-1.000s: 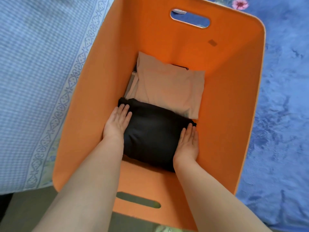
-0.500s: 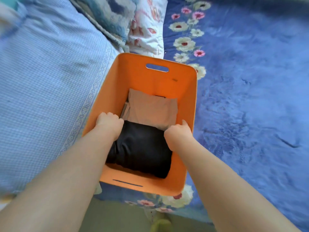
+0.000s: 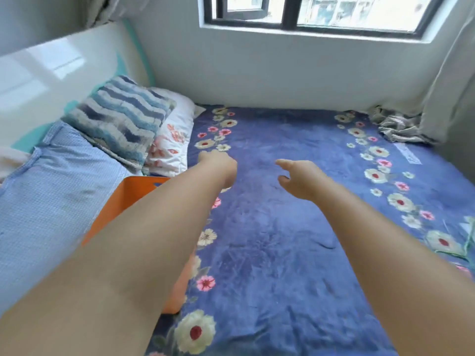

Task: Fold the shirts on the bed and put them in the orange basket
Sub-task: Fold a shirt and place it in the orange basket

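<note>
The orange basket stands at the bed's left side, mostly hidden behind my left forearm, so the folded shirts inside it are out of sight. Both my arms reach forward over the blue floral blanket. My left hand hovers past the basket's far end with its fingers bent down, holding nothing. My right hand hangs over the middle of the blanket, fingers loosely curled and empty. No shirt shows on the blanket.
A striped blue cushion and a floral pillow lean at the glossy headboard. A light blue checked cover lies left of the basket. The wall with a window bounds the far side; a curtain bunches at the far right corner.
Both hands left the black folded shirt and came up out of the basket. The view swung up from the basket to the whole bed, with both arms now stretched forward.
</note>
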Available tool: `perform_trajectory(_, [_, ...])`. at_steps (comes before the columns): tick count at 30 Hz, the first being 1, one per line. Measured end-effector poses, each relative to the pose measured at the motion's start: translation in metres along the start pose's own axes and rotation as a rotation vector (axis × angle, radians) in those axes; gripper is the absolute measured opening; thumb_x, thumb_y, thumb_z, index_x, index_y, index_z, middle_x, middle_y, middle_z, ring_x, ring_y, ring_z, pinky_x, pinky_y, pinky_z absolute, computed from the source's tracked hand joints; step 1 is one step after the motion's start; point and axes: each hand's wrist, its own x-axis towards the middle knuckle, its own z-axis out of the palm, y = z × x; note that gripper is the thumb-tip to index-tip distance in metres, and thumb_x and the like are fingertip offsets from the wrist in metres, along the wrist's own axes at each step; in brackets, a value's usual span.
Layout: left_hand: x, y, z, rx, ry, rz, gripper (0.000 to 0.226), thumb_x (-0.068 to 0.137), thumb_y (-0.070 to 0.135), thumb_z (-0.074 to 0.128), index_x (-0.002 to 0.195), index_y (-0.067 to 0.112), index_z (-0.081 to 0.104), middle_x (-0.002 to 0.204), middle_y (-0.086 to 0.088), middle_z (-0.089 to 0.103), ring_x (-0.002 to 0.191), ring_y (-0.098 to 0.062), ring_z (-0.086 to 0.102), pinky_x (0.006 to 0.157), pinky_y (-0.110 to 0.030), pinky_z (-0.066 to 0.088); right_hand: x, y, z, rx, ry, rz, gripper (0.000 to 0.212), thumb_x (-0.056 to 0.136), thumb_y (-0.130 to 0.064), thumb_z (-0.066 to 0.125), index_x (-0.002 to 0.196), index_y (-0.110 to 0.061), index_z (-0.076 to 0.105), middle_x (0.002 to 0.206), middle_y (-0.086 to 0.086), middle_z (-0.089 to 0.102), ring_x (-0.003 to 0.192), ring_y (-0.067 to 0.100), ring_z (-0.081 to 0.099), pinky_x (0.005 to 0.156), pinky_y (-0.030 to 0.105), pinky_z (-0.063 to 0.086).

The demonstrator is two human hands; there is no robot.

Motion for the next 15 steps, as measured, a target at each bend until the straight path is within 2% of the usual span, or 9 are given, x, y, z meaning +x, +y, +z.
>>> perform_trajectory(8, [-0.082, 0.181, -0.191, -0.109, 0.387, 0.196, 0.044, 0.091, 0.01, 0.04, 0.134, 0.014, 0.038, 0.136, -0.007, 0.044, 0.127, -0.025, 0.039, 0.095, -0.035, 0.036, -0.167, 0.177, -0.148, -0.035, 0.334, 0.215, 0.053, 0.095, -0.026, 0.044, 0.145, -0.018, 0.027, 0.137, 0.015, 0.049, 0.123, 0.03, 0.047, 0.098, 0.032, 0.037])
perform_trajectory(15, [-0.152, 0.327, -0.317, -0.123, 0.685, 0.428, 0.04, 0.09, 0.014, 0.044, 0.13, 0.017, 0.045, 0.134, -0.007, 0.047, 0.127, -0.027, 0.041, 0.095, -0.036, 0.037, -0.307, 0.303, -0.232, -0.058, 0.52, 0.448, 0.053, 0.096, -0.028, 0.043, 0.146, -0.017, 0.026, 0.146, 0.012, 0.037, 0.132, 0.028, 0.037, 0.104, 0.03, 0.031])
